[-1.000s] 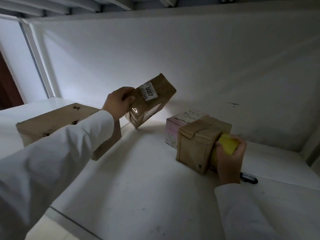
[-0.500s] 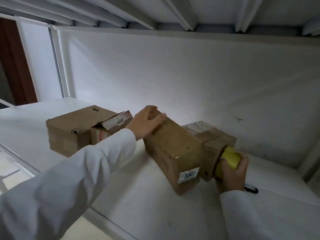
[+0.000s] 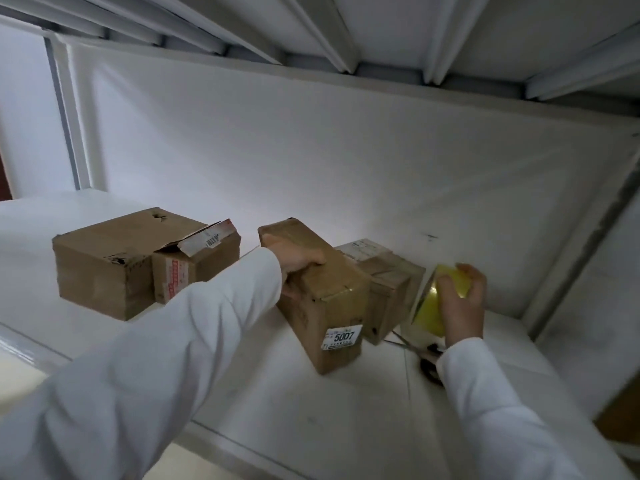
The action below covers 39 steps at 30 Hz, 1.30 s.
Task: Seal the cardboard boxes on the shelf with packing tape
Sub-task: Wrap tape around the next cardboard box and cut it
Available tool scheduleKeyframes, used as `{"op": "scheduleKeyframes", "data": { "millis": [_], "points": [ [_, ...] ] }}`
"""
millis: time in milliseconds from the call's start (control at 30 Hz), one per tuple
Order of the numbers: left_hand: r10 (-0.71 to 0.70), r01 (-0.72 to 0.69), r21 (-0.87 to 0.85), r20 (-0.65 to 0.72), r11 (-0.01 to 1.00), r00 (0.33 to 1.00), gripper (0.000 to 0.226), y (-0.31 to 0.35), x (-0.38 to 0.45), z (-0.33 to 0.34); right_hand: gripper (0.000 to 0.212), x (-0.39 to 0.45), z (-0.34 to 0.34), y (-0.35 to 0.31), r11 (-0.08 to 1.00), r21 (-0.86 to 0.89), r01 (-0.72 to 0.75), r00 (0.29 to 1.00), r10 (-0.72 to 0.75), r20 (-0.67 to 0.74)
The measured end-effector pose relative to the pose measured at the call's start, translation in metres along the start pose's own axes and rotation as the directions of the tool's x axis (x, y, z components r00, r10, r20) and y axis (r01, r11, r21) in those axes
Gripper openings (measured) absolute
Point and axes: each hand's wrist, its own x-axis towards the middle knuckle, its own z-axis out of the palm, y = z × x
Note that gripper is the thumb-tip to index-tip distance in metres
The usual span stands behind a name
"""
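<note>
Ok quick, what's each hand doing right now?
Left hand: grips the brown cardboard box with the 5007 label.
Right hand: holds the yellow roll of packing tape.

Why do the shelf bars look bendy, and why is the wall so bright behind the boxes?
In the head view, the wide-angle lens curves the straight shelf beams near the edges. A bright patch lights the back wall, so the box under the left hand looks dim in front. The tape roll in the right hand shows shiny glare and slight blur.
</note>
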Motion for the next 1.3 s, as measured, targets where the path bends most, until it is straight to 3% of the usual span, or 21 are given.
{"op": "scheduleKeyframes", "data": {
  "millis": [67,167,300,400,567,700,800,867,933,1033,1100,1200,1300],
  "points": [
    [0.029,-0.029,0.012,0.031,1.000,0.999,0.073,0.004,-0.005,0.000,0.042,-0.003,-0.001,-0.012,1.000,0.005,0.011,0.998,-0.011,0.062],
    [-0.040,0.036,0.032,0.126,0.999,0.991,0.035,0.008,-0.017,-0.006,0.031,-0.014,0.008,-0.024,0.999,-0.029,0.027,0.983,-0.021,0.183],
    [-0.044,0.036,0.047,0.174,0.998,0.984,0.032,0.009,-0.035,-0.012,0.025,-0.034,0.030,-0.034,0.988,-0.136,0.077,0.948,-0.030,0.318],
    [0.040,-0.051,0.074,0.143,0.996,0.989,0.004,0.023,-0.054,-0.021,0.027,-0.048,0.039,-0.046,0.985,-0.162,0.057,0.920,0.011,0.391],
    [0.105,-0.120,0.135,0.114,0.984,0.988,0.043,0.045,-0.068,-0.044,0.011,-0.067,0.057,-0.058,0.990,0.050,-0.132,0.878,0.093,0.470],
    [0.246,-0.243,0.258,0.020,0.935,0.969,0.044,0.055,-0.066,-0.050,0.021,-0.073,0.072,-0.059,0.967,0.125,-0.223,0.855,0.133,0.501],
    [0.281,-0.267,0.388,0.022,0.882,0.960,0.038,0.050,-0.063,-0.054,0.032,-0.079,0.080,-0.048,0.964,-0.023,-0.266,0.789,0.231,0.569],
    [0.229,-0.253,0.382,0.108,0.889,0.967,0.027,0.037,-0.061,-0.054,0.038,-0.080,0.078,-0.042,0.956,-0.175,-0.233,0.760,0.292,0.580],
    [0.091,-0.202,0.475,0.246,0.856,0.965,0.027,0.014,-0.060,-0.052,0.032,-0.077,0.071,-0.043,0.944,-0.187,-0.272,0.748,0.330,0.576],
    [-0.087,-0.214,0.709,0.362,0.673,0.928,0.022,-0.015,-0.054,-0.050,0.019,-0.065,0.060,-0.049,0.938,-0.182,-0.294,0.742,0.345,0.575],
    [-0.053,-0.226,0.630,0.392,0.743,0.918,0.013,-0.017,-0.051,-0.051,0.035,-0.057,0.055,-0.052,0.929,-0.292,-0.227,0.701,0.364,0.613],
    [0.122,-0.320,0.507,0.385,0.800,0.915,0.032,-0.004,-0.054,-0.048,0.038,-0.057,0.053,-0.063,0.873,-0.488,0.024,0.596,0.379,0.707],
    [0.250,-0.422,0.409,0.411,0.809,0.877,0.038,0.002,-0.060,-0.035,0.042,-0.062,0.057,-0.073,0.642,-0.632,0.435,0.499,0.412,0.762]
  ]
}}
